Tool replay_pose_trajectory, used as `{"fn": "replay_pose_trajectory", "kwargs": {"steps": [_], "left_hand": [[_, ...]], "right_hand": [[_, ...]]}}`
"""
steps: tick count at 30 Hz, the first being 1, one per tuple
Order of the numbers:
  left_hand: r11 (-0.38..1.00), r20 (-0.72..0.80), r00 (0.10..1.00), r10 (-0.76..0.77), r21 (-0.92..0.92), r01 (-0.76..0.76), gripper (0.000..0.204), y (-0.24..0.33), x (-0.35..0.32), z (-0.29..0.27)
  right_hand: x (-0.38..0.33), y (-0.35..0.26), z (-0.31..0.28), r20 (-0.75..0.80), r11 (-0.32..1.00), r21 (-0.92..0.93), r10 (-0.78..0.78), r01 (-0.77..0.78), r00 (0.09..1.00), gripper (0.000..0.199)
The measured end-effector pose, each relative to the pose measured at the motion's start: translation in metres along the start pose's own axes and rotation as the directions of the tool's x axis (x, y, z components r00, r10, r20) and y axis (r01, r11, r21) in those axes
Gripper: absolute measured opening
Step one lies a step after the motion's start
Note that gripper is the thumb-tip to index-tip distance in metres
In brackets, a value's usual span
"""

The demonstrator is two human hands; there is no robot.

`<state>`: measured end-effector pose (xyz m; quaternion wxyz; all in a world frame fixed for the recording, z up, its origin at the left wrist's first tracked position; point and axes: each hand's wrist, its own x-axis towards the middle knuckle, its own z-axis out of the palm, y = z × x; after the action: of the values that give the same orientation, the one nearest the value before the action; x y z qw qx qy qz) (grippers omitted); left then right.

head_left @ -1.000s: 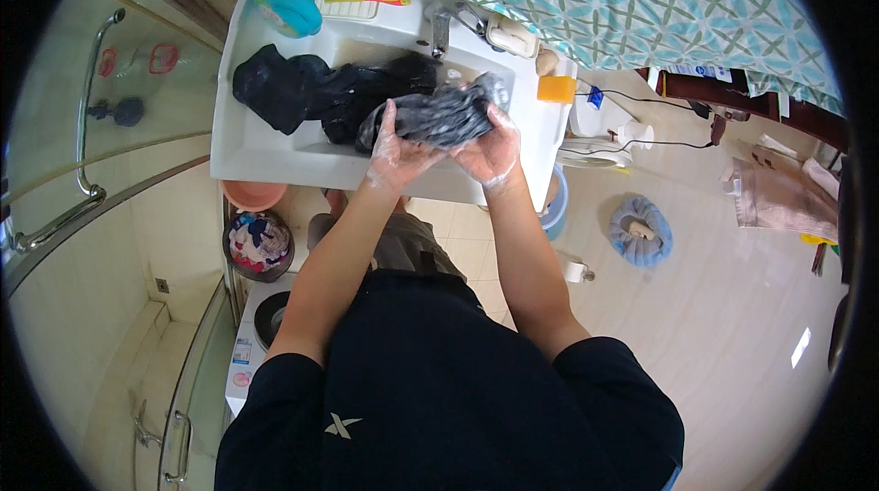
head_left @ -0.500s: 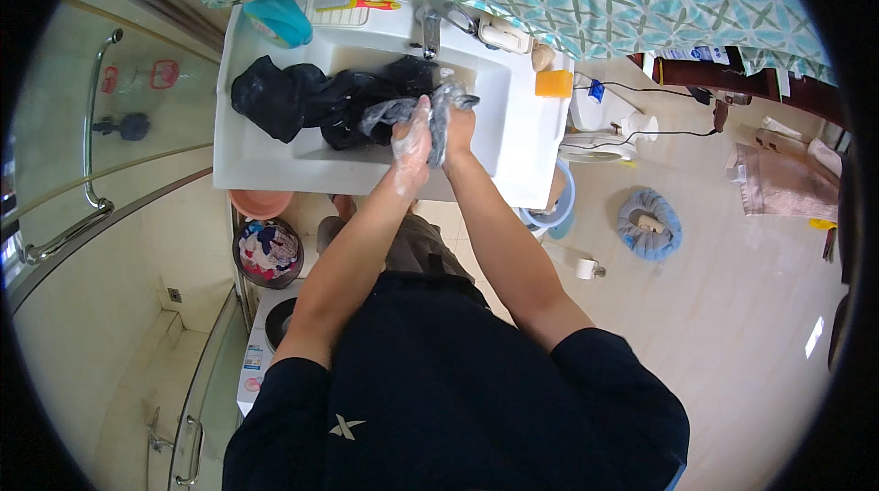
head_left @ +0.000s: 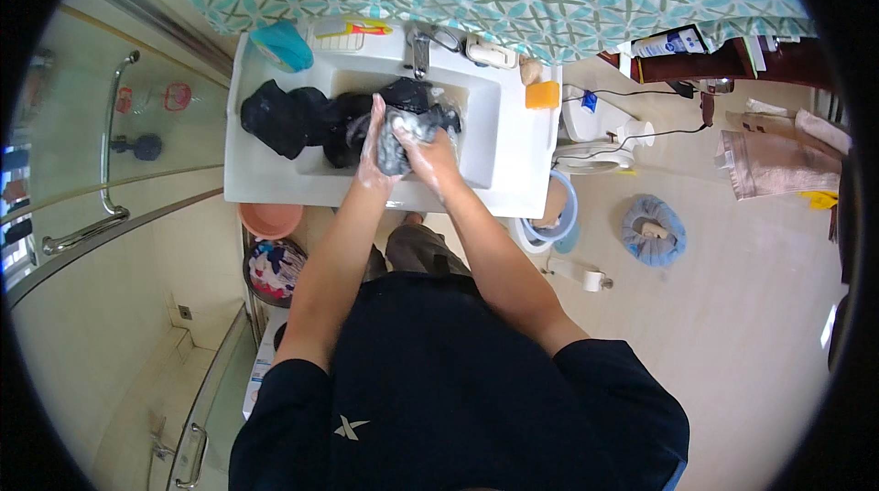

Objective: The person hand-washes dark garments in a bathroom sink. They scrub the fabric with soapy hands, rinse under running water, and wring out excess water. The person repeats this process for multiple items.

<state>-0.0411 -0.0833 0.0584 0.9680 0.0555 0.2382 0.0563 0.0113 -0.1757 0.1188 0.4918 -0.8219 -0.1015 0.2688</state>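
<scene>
Over the white sink [head_left: 481, 148], a soapy, bunched part of a dark garment [head_left: 394, 156] is pressed between my two hands. My left hand [head_left: 370, 154] lies along its left side, one finger or thumb pointing up and foam on the skin. From the right, my right hand [head_left: 434, 160] closes around the same cloth, with white suds by its fingers. Black wet cloth [head_left: 279, 120] stretches from the basin over its left rim. Whether it is one piece with the part in my hands, I cannot tell. Greyish water shows behind it.
A faucet [head_left: 420, 56] rises at the sink's back. Along the ledge are a teal bag-like item [head_left: 283, 44], a brush [head_left: 366, 29], a soap dish [head_left: 492, 53] and an orange block [head_left: 542, 95]. Below stand a pink basin [head_left: 271, 219], a laundry basket [head_left: 275, 269] and a blue bucket [head_left: 565, 207].
Both hands have come down and left with the bunched cloth, closer to the sink's front. The grip has shifted, with the cloth now packed between the palms. The whole view has tilted slightly.
</scene>
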Motion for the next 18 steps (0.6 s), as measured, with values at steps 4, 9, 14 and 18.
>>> {"fn": "replay_pose_trajectory", "kwargs": {"steps": [4,9,14,18], "left_hand": [[0.998,-0.001,0.998,-0.058,-0.034,0.058,0.028,0.008,0.004,-0.011],[0.939,-0.295,0.897,0.329,0.005,-0.343,0.020,-0.008,0.031,-0.012],[0.960,-0.209,0.945,0.253,0.176,-0.218,0.036,-0.027,0.027,0.004],[0.962,0.262,0.962,0.070,0.239,-0.135,0.039,-0.019,0.007,0.033]], "right_hand": [[-0.010,-0.007,-0.023,-0.020,0.985,0.165,-0.049,0.052,0.999,0.034],[-0.035,-0.023,-0.011,-0.228,0.964,-0.135,-0.256,0.230,0.939,0.038],[-0.019,-0.037,-0.003,-0.192,0.933,-0.335,-0.206,0.133,0.959,0.035],[-0.003,-0.032,-0.011,-0.172,0.973,-0.166,-0.192,0.163,0.966,0.039]]}}
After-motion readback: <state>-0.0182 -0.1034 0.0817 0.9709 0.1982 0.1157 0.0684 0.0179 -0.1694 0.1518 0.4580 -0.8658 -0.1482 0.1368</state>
